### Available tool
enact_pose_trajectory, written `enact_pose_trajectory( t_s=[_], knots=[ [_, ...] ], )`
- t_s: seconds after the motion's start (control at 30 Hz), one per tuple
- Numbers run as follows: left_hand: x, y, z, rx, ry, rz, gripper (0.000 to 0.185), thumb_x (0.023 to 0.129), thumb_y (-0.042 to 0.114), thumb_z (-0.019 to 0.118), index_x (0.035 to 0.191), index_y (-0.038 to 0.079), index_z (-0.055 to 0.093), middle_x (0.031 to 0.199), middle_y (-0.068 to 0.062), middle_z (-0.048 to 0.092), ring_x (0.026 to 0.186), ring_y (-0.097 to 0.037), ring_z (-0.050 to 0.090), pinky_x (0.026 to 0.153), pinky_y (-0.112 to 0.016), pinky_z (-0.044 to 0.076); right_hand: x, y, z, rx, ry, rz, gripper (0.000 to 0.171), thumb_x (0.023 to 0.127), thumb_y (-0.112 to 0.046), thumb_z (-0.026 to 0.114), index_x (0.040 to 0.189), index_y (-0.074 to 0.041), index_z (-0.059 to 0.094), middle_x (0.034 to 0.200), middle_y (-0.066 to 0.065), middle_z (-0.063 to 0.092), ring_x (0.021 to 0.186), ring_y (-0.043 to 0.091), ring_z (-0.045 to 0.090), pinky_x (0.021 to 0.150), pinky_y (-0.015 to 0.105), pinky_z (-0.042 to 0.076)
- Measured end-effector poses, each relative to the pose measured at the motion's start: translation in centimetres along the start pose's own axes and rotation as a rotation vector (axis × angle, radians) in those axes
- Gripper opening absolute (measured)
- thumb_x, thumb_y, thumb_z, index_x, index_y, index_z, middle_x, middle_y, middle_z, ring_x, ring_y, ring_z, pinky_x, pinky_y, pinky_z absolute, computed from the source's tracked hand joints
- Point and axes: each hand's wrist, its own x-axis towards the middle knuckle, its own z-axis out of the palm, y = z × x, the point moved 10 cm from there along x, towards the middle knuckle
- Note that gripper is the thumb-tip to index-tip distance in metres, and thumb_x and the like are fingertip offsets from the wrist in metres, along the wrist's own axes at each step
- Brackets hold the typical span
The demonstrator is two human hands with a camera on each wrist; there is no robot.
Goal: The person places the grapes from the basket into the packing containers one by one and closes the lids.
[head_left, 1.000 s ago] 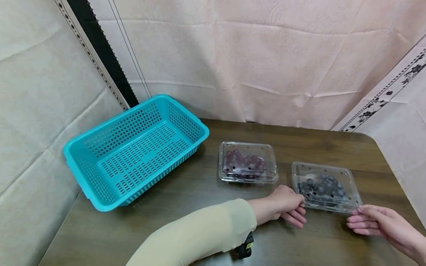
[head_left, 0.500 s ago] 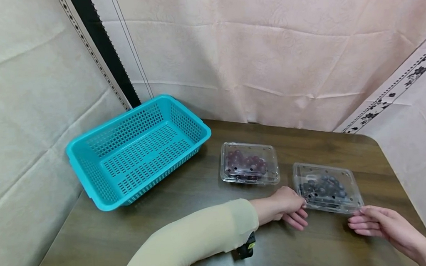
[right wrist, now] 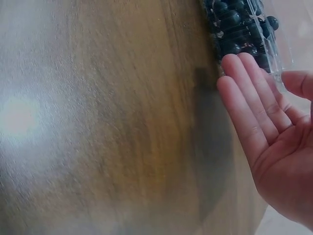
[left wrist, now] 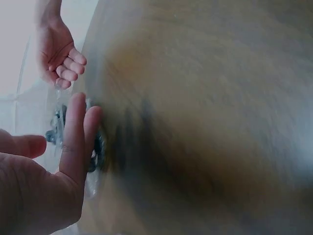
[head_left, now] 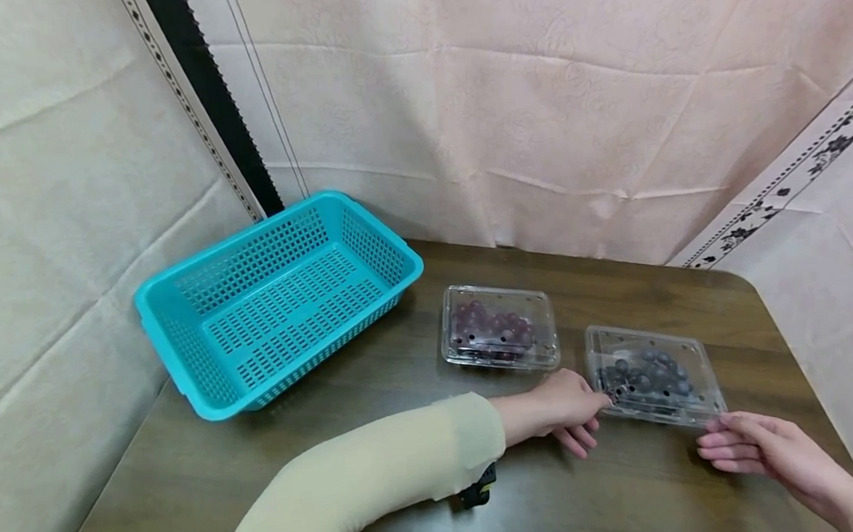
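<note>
A clear plastic fruit box [head_left: 653, 373] with dark round fruits inside lies on the table at the right in the head view. My left hand [head_left: 561, 406] is at its front left corner, thumb and index finger at the edge, the others extended below. In the left wrist view, the thumb [left wrist: 32, 146] is over the lid side; the index fingertip's contact is hidden. My right hand [head_left: 764, 444] pinches the front right corner between thumb and index finger. In the right wrist view, its other fingers [right wrist: 244, 98] stay straight beneath the rim.
A second clear box [head_left: 497, 327] with reddish grapes stands to the left of the first one. Farther left is a turquoise perforated basket [head_left: 279, 303]. Pale cloth [head_left: 504, 109] hangs behind the brown wooden table [head_left: 407, 501] and at both sides.
My left wrist and forearm have shifted slightly left, and its lower fingers have drawn back a little. The right hand and both boxes stay nearly where they were.
</note>
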Motion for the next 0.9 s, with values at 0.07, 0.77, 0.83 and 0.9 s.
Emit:
enact_pose_trajectory(
  t_s=[0.07,0.77,0.83,0.9],
  knots=[
    [-0.3,0.4,-0.6,0.105,0.003,0.022,0.027,0.106,0.023,0.068,0.09,0.001,0.07,0.085,-0.013,0.072,0.072,-0.032,0.078,0.058,-0.046,0.064,-0.2,-0.1,-0.3,-0.057,0.026,0.025,0.052,0.12,-0.015,0.024,0.123,-0.017,0.076,0.119,0.012,0.079,0.111,0.021,0.077,0.094,0.038,0.062],
    [-5.8,6.5,-11.3,0.712,0.088,0.391,0.035,0.106,0.033,0.068,0.133,0.012,0.07,0.111,0.004,0.078,0.088,-0.01,0.076,0.088,-0.025,0.057,-1.1,-9.5,-1.7,-1.24,0.53,0.033,0.041,0.112,-0.036,0.057,0.119,0.0,0.074,0.1,0.007,0.079,0.079,-0.003,0.065,0.065,0.032,0.056],
    [-6.7,6.8,-12.8,0.749,0.106,0.42,0.036,0.106,0.033,0.068,0.134,0.011,0.07,0.113,0.004,0.078,0.101,-0.008,0.073,0.097,-0.028,0.055,-1.2,-10.7,-1.2,-1.327,0.567,-0.026,0.034,0.109,-0.036,0.063,0.116,-0.004,0.076,0.099,0.006,0.079,0.079,-0.009,0.059,0.064,0.033,0.051],
    [-7.7,7.0,-14.4,0.759,0.116,0.445,0.038,0.107,0.033,0.067,0.137,0.01,0.068,0.117,0.002,0.077,0.109,-0.011,0.071,0.098,-0.032,0.056,-1.3,-11.6,-0.7,-1.37,0.598,-0.092,0.031,0.106,-0.034,0.069,0.116,-0.005,0.076,0.099,0.008,0.08,0.08,-0.013,0.056,0.065,0.033,0.05]
  ],
)
